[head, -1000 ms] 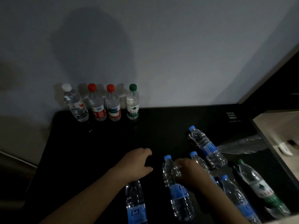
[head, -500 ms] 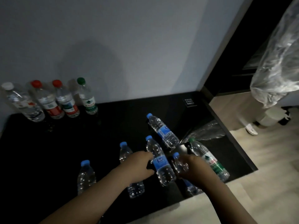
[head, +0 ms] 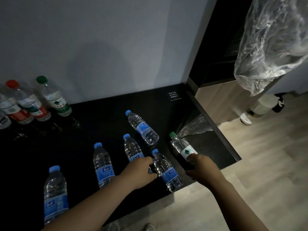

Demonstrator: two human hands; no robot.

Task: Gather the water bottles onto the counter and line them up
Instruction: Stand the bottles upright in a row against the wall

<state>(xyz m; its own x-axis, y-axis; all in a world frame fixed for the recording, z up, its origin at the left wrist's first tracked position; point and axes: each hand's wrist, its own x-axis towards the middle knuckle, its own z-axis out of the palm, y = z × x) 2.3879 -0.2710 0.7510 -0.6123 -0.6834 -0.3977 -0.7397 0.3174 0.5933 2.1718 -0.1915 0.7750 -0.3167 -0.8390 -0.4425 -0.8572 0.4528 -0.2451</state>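
On the black counter (head: pixel 100 124) several blue-capped water bottles lie flat; one lies apart further back (head: pixel 143 129). My left hand (head: pixel 141 170) curls round the lower end of the middle blue-capped bottle (head: pixel 131 147). Another blue-capped bottle (head: pixel 165 169) lies between my hands. My right hand (head: pixel 201 167) grips the lower part of a green-capped bottle (head: pixel 180 145) lying near the counter's right edge. Two more blue-capped bottles (head: pixel 102 164) (head: pixel 55 192) lie to the left. At the back left a green-capped bottle (head: pixel 53 97) and red-capped bottles (head: pixel 25 100) stand in a row by the wall.
Crumpled clear plastic wrap (head: pixel 195 125) lies at the counter's right edge. A clear plastic bag (head: pixel 270 47) hangs at top right. A small label (head: pixel 173 96) sits at the counter's back corner. Beyond the counter, on the wooden floor, are a white bin (head: pixel 265 104) and a shoe (head: pixel 245 118).
The view has swung right and the standing row slid to the left edge. My right hand moved from a blue-capped bottle to the green-capped one; my left hand settled on the middle blue-capped bottle.
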